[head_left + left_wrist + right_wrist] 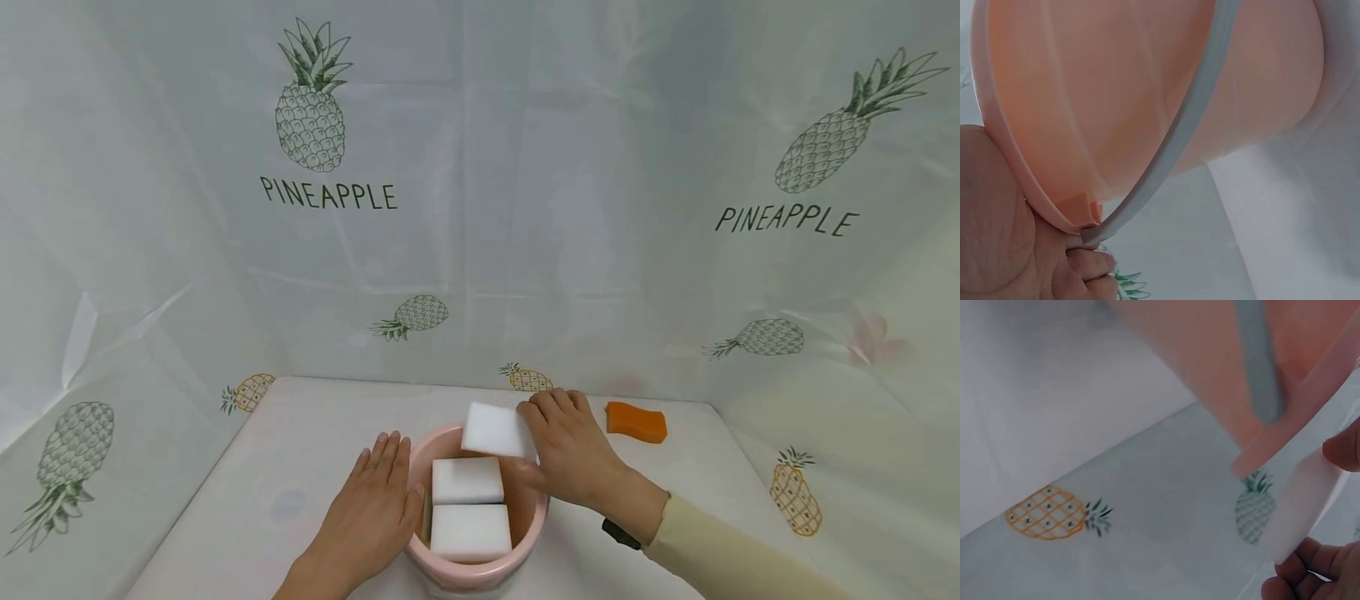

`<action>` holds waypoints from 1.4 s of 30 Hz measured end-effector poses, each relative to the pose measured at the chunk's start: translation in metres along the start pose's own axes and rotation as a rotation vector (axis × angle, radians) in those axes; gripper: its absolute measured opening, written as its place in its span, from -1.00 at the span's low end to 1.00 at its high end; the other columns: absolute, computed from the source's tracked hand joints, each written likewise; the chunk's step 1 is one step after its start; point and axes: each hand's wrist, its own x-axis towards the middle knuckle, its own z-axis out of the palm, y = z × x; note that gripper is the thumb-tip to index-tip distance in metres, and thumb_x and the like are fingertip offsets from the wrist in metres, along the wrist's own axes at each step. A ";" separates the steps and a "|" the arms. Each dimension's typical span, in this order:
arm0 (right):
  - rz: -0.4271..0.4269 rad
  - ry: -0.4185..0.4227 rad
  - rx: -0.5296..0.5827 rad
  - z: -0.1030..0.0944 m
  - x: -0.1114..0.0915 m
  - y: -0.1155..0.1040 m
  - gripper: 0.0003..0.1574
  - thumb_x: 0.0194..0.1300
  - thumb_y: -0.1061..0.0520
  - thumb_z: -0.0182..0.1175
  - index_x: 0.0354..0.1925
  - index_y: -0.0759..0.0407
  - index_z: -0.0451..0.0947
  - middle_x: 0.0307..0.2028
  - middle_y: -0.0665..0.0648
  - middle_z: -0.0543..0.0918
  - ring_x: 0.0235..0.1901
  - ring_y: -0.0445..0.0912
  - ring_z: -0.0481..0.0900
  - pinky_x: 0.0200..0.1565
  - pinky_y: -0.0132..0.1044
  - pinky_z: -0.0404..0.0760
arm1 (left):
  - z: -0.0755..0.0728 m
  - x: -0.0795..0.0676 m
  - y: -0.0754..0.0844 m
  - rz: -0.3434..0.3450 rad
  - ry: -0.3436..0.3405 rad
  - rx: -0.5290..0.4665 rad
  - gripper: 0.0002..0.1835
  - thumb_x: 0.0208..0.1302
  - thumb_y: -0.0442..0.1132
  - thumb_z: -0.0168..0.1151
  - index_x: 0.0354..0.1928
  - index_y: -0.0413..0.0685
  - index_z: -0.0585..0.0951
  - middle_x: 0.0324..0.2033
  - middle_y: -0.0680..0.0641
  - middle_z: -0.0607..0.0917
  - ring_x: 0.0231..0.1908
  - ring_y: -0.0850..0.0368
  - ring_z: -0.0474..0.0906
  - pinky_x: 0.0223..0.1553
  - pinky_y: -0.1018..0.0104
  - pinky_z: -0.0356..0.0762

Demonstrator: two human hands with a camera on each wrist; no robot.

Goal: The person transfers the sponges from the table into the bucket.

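A pink bucket (463, 573) stands at the front of the table, with white sponge blocks (469, 532) stacked inside it. My left hand (371, 510) rests against the left side of its rim, fingers straight. Over the far right part of the rim, my right hand (576, 454) holds another white sponge (495, 430) between thumb and fingers. In the right wrist view that sponge (1307, 506) is pinched at its edges, just beyond the rim. The left wrist view shows the bucket's outer wall (1116, 94) and grey handle (1194, 106), with the left hand (1004, 225) touching the rim.
An orange wavy sponge (636, 422) lies on the table to the right, past the right hand. The white table (300, 450) is enclosed at the back and sides by a hanging sheet (555, 208) printed with pineapples.
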 end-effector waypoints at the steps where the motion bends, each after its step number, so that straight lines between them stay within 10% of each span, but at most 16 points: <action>1: -0.017 -0.007 0.007 0.001 0.001 -0.003 -0.35 0.18 -0.23 0.38 0.07 0.13 0.54 -0.02 0.07 0.59 0.00 0.01 0.48 0.11 -0.01 0.45 | 0.000 0.000 0.000 0.000 0.000 0.001 -0.33 0.61 -0.04 0.05 0.52 -0.41 0.35 0.53 -0.38 0.35 0.59 -0.28 0.18 0.57 -0.22 0.18; 15: -0.122 -0.169 0.011 0.015 0.009 -0.033 -0.38 0.28 -0.32 0.26 0.09 0.05 0.60 -0.04 -0.01 0.63 -0.02 -0.07 0.45 0.11 -0.09 0.44 | 0.000 -0.001 0.001 -0.001 0.003 -0.002 -0.33 0.63 -0.02 0.01 0.51 -0.42 0.35 0.52 -0.38 0.36 0.58 -0.29 0.21 0.56 -0.23 0.21; 42: -0.199 -0.149 -0.085 0.028 0.010 -0.037 -0.52 0.30 -0.31 0.26 -0.13 0.03 0.64 -0.12 0.00 0.68 -0.10 -0.05 0.50 0.01 -0.11 0.45 | 0.001 -0.001 0.000 -0.031 -0.022 -0.050 -0.32 0.64 -0.03 0.02 0.55 -0.38 0.30 0.54 -0.35 0.33 0.60 -0.27 0.16 0.58 -0.22 0.15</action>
